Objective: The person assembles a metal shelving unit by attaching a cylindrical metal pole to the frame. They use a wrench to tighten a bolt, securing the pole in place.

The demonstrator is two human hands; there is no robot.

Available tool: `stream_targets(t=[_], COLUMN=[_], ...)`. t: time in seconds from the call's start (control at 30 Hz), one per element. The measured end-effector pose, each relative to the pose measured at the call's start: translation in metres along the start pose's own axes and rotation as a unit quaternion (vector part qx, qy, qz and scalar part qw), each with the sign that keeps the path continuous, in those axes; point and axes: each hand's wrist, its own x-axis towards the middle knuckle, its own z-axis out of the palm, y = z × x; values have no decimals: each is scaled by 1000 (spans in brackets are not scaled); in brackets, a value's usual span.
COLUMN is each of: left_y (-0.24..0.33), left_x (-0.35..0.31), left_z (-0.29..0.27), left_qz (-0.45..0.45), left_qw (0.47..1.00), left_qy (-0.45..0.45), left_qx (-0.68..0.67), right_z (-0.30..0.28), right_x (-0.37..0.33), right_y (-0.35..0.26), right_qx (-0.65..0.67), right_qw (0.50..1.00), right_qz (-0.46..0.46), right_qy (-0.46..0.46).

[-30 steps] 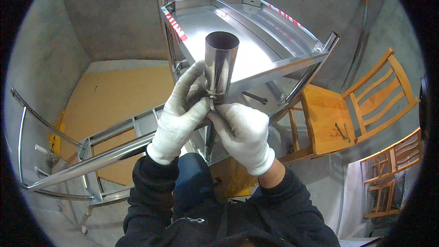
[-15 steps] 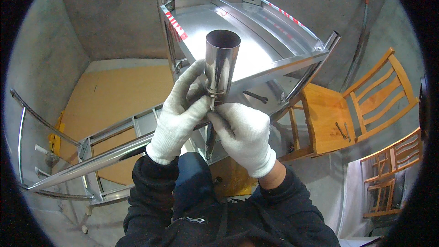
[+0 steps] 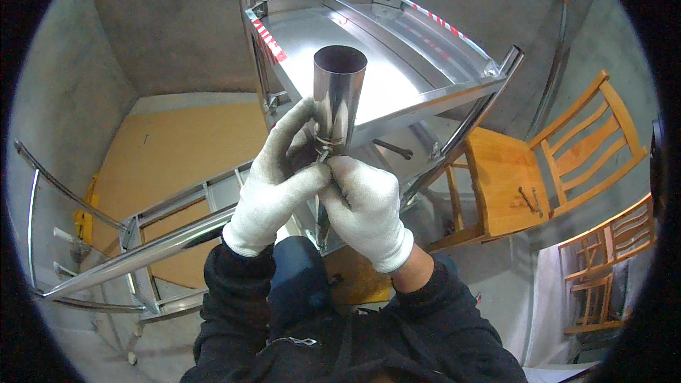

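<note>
An open-topped, shiny steel tube (image 3: 339, 103) stands upright in front of me, with a thin ring (image 3: 326, 143) and a small metal piece around its lower part. My left hand (image 3: 273, 184), in a white knitted glove, is closed around the tube's left side, its thumb at the small piece. Also gloved in white, my right hand (image 3: 365, 206) pinches just below the ring, fingertips against the left thumb. Whatever lies between the right fingertips is hidden. Behind the tube is a steel frame with a flat metal panel (image 3: 305, 35) and tubular corner posts.
A dark wrench (image 3: 392, 149) lies beyond my right hand. At the right stands a wooden chair (image 3: 500, 170) with small wrenches (image 3: 528, 200) on its seat. A long steel rail frame (image 3: 152, 252) extends left over brown board (image 3: 177, 149). More wooden chairs (image 3: 610, 241) stand far right.
The view has shifted slightly, so most things sit a little further left. My right hand has turned slightly and come closer to my left thumb. Both hands stay at the ring.
</note>
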Motion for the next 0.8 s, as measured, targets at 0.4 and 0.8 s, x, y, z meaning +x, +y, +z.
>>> stream_targets(t=[0.4, 0.8], left_y=[1, 4], left_x=[1, -1], left_z=[0, 4], left_qz=[1, -9], left_qw=[1000, 1000], left_qy=[5, 19], left_qx=[9, -9], right_z=[-9, -7], right_x=[2, 1], right_y=[8, 1], right_qx=[34, -88], right_qw=[999, 994], right_qz=[-21, -63], right_qy=[-33, 8])
